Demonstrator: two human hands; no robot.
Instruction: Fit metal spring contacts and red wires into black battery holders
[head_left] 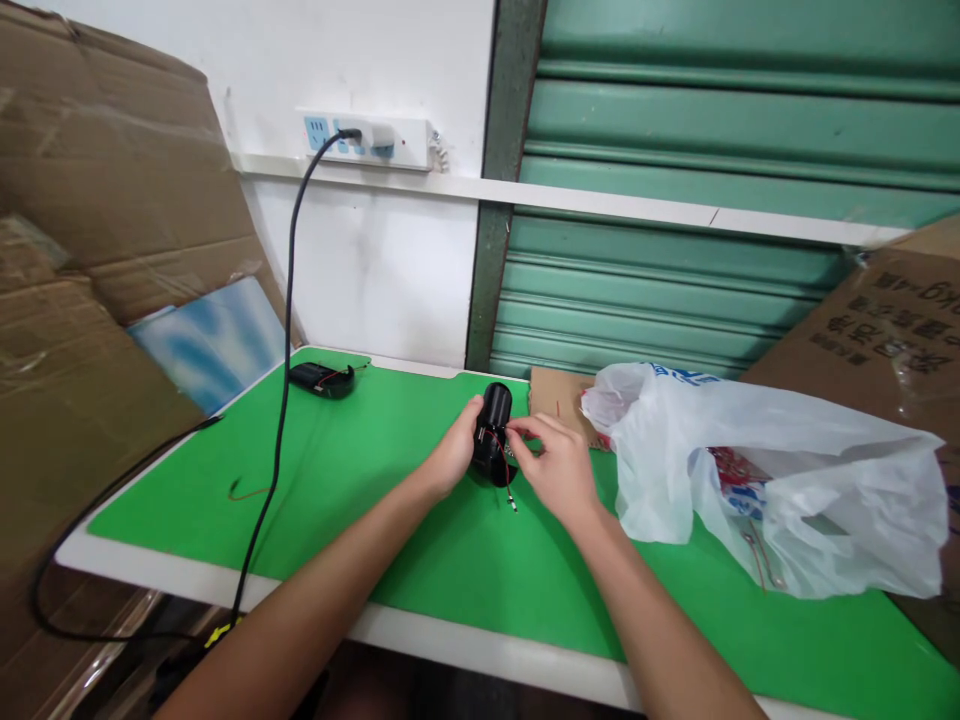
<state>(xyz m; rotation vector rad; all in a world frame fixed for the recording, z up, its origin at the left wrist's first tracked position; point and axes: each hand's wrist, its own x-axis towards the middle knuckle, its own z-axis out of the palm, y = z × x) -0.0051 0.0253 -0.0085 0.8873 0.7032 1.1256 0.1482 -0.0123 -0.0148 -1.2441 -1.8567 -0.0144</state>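
A glossy black plastic housing [495,408] is held over the green table mat, near the middle of the view. My left hand [457,447] grips its left side, fingers closed round it. My right hand [553,460] is at its right side, thumb and forefinger pinched together by a thin red wire [498,442]; what exactly sits between the fingertips is too small to tell. The wire runs over the housing and ends in a small white connector [512,503] hanging below.
Another black housing [324,379] with wires lies at the back left. A loose wire [247,495] and a black cable [289,330] are on the left. At right are a white plastic bag [825,480] and a cardboard piece [559,392]. Cardboard [127,150] stands far left.
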